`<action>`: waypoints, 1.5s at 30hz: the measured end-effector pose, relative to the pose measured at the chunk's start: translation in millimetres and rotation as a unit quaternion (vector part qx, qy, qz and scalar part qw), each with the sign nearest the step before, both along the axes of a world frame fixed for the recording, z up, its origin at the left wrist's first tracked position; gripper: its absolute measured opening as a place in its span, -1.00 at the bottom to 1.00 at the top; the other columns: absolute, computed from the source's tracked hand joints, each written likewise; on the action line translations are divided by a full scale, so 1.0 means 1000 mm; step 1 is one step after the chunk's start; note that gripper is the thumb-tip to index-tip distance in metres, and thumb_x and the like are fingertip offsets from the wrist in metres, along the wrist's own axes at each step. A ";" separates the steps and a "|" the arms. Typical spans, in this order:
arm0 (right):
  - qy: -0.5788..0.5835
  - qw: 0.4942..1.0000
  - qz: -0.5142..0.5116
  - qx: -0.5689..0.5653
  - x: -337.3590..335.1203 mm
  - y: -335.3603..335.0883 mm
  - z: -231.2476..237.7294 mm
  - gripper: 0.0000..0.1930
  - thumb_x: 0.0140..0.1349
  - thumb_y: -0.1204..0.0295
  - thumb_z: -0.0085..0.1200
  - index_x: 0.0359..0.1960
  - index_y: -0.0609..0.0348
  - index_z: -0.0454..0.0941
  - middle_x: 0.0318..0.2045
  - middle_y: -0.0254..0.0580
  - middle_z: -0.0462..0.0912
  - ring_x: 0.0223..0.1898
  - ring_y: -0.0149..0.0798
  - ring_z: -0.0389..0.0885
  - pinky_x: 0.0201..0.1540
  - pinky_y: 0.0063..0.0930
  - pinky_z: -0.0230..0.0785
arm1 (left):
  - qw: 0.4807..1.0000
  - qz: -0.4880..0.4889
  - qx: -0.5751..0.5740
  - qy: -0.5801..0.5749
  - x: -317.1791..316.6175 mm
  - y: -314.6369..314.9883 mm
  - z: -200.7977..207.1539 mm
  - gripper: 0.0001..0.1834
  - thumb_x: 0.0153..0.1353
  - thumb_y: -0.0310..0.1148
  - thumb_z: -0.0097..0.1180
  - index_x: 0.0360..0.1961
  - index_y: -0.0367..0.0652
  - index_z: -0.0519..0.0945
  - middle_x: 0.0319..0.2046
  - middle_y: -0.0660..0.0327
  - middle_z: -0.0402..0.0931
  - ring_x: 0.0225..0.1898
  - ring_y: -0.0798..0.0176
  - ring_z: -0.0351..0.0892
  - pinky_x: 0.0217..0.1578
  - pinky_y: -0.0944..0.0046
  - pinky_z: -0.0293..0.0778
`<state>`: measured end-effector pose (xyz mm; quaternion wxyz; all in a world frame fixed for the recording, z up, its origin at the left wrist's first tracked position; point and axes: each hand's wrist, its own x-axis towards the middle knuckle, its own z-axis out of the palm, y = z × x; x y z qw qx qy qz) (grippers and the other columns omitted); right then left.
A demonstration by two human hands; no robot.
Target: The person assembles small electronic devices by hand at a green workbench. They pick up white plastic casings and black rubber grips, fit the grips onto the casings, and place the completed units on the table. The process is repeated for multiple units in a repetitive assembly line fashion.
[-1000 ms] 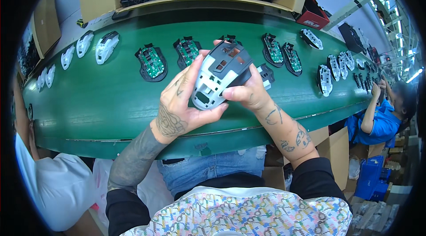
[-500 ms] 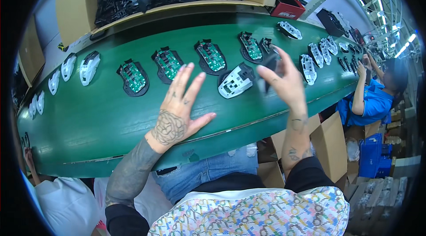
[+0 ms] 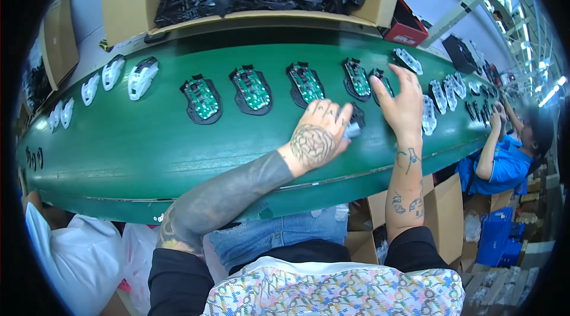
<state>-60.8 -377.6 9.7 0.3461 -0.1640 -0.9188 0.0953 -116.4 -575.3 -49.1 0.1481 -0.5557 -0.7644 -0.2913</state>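
Observation:
My left hand (image 3: 317, 138) is curled over a white mouse shell (image 3: 352, 130), which it mostly hides; a dark part shows at the shell's far end. To the right my right hand (image 3: 404, 102) is raised over the belt, its thumb and fingers apart with nothing seen between them. Just beyond its thumb lies a green circuit board (image 3: 383, 82) on a dark base, partly hidden. Several more mouse bases with green boards (image 3: 202, 99) lie in a row beyond and left of my hands.
White shells (image 3: 143, 78) lie at the left of the green belt (image 3: 148, 149), others (image 3: 428, 115) at the right. Behind it stand a carton (image 3: 127, 1) of black parts and a red box (image 3: 405, 29). A person in blue (image 3: 499, 161) works at right; a white sleeve (image 3: 83, 250) shows at left.
My left hand has moved right from above the belt onto the white shell. The blurred dark part no longer shows in my right hand, whose fingers have spread. The view has shifted.

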 end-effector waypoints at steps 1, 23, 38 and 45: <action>0.025 0.998 0.057 -0.001 -0.015 -0.009 0.009 -0.53 0.08 0.14 0.28 -0.06 0.19 0.58 -0.04 0.00 0.58 0.02 0.02 0.53 0.10 -0.21 0.36 | 1.000 -0.017 0.016 -0.001 0.002 -0.005 0.006 -0.26 -0.05 -0.14 0.34 0.11 -0.28 0.37 -0.14 -0.04 0.44 -0.02 -0.06 0.43 0.05 0.01 0.33; -0.027 0.771 0.481 -0.417 -0.111 -0.092 0.041 -0.63 0.20 0.54 0.17 0.04 0.25 0.41 -0.21 -0.19 0.61 -0.26 -0.38 0.60 -0.19 -0.50 0.46 | 0.851 0.041 0.248 -0.462 -0.047 -0.145 0.023 -0.38 0.21 -0.22 0.23 0.25 -0.11 0.32 0.07 0.10 0.43 0.08 0.22 0.44 0.04 0.24 0.40; -0.094 0.667 0.535 -0.509 -0.049 -0.120 -0.006 -0.87 0.28 0.54 0.11 -0.17 0.27 0.60 -0.15 -0.29 0.45 -0.25 -0.52 0.44 -0.22 -0.65 0.33 | 0.953 0.073 0.126 -0.264 -0.031 -0.150 0.036 -0.04 -0.31 -0.05 0.56 0.19 -0.07 0.41 0.11 0.04 0.35 0.16 -0.01 0.38 0.14 0.07 0.35; -0.057 0.681 0.502 -0.531 -0.048 -0.130 -0.009 -0.86 0.27 0.57 0.11 -0.16 0.27 0.61 -0.06 -0.24 0.38 -0.17 -0.50 0.44 -0.18 -0.67 0.35 | 0.972 0.104 0.112 -0.179 -0.030 -0.155 0.038 -0.01 -0.26 0.11 0.50 0.22 -0.01 0.37 0.19 -0.14 0.17 0.16 -0.22 0.34 0.09 -0.04 0.43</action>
